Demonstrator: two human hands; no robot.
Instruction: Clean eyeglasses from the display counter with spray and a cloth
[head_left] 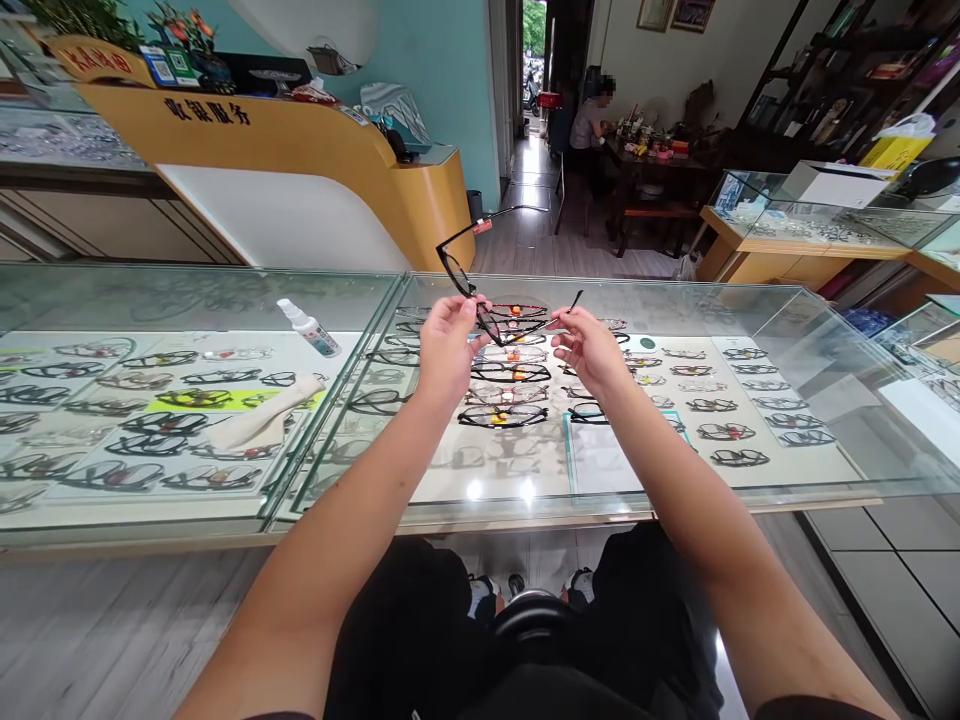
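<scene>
A pair of black-framed glasses (pixel 458 274) is held up above the glass display case (pixel 409 400), its temples unfolded and a small red tag on the far one. My left hand (pixel 448 345) pinches the frame around the bridge and the nearer lens. The fingers of my right hand (pixel 589 348) close on the other temple, close to its tip. Beneath my hands, under the glass, lies a column of glasses (pixel 504 415) with small orange and yellow tags.
On the left case top stand a white spray bottle (pixel 309 328) and a crumpled cream cloth (pixel 262 415). More rows of glasses fill both cases. Behind is a yellow counter (pixel 300 130); a person (pixel 586 130) sits at a table at the back. A stool is under me.
</scene>
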